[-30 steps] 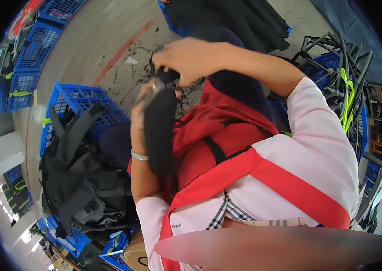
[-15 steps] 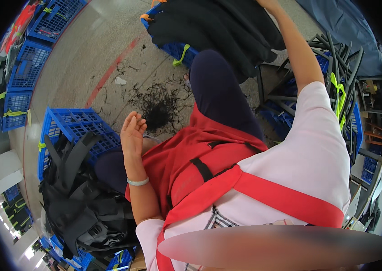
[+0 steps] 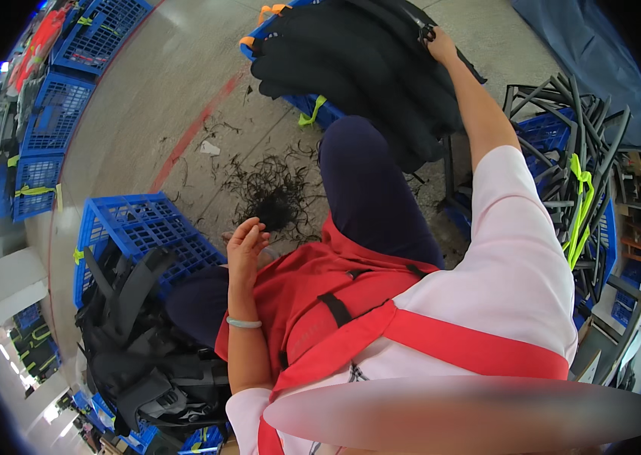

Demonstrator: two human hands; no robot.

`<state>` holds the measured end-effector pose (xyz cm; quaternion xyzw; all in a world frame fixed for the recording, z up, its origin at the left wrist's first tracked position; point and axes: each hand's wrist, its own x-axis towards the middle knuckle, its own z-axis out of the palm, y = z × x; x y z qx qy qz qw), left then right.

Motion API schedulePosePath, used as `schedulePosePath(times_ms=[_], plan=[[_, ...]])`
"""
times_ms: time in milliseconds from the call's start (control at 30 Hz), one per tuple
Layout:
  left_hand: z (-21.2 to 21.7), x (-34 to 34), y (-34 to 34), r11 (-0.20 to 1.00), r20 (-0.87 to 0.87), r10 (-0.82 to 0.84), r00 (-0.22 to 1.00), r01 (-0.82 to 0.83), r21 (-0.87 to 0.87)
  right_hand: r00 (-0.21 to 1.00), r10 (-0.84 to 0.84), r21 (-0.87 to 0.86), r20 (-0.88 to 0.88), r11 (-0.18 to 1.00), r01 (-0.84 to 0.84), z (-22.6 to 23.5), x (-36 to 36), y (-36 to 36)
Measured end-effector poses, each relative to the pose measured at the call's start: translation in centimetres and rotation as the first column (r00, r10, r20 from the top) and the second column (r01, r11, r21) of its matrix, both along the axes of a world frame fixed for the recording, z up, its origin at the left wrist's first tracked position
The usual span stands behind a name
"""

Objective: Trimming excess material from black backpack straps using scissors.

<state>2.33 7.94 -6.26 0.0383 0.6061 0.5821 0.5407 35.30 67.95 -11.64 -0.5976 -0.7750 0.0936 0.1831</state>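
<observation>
My right hand [image 3: 443, 48] is stretched out to the far side, closed around the dark handles of a pair of scissors [image 3: 426, 32]. The blades point away to the upper left, over a heap of black fabric pieces [image 3: 351, 61]. That heap lies draped over a blue crate [image 3: 322, 111]. My left hand [image 3: 246, 243] is raised in front of the red apron [image 3: 297, 284], fingers loosely bent and nothing visible in them. Below and beyond it, a pile of thin black trimmings [image 3: 278, 205] lies scattered on the floor.
At my left stands a blue crate [image 3: 134, 220] beside black padded straps and bags [image 3: 153, 371]. To the right, another crate holds tangled black frame-like strips [image 3: 570, 152] with a yellow-green strap [image 3: 579, 205]. Stacked blue crates [image 3: 51, 114] line the far left.
My right hand has come closer, bringing the scissors into view. My left hand has shifted slightly right and lower in the picture, its fingers a little more bent. The view has tilted slightly.
</observation>
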Motion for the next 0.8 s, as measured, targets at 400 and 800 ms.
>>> schedulePosePath(times_ms=[400,800], plan=[[2.5,-1.4,0.8,0.989,-0.189,0.090,0.978,-0.065,0.132,0.818,0.259,-0.278,-0.514,0.852,-0.444,7.6,-10.3,-14.5],[9.0,-5.0,-12.2,0.639,-0.062,0.718,0.693,-0.621,0.454,0.265,0.878,-0.178,-0.399,0.209,-0.962,12.6,-26.6,-35.7]])
